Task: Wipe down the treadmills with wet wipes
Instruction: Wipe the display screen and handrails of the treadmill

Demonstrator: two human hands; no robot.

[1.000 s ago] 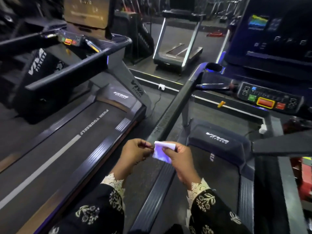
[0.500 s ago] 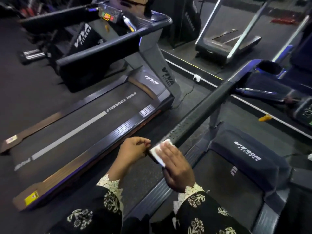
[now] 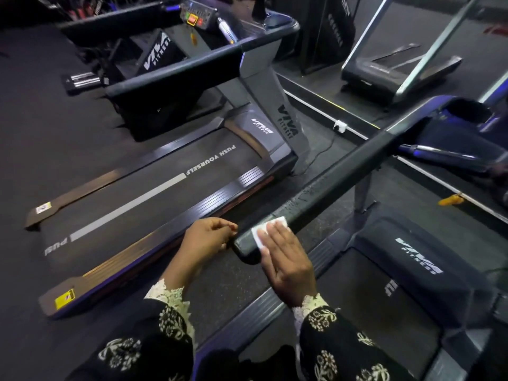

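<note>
Partly hidden wet wipe (image 3: 257, 234) under flat right hand (image 3: 288, 268) on handrail (image 3: 330, 185), left hand (image 3: 209, 240) curled, grip unclear.

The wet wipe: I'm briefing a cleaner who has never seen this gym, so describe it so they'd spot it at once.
Find the right-hand treadmill, whose long black handrail crosses the view diagonally. At the rail's near end the right hand presses the wet wipe flat on top. It is the only white thing on that black rail, a small folded square.
</note>
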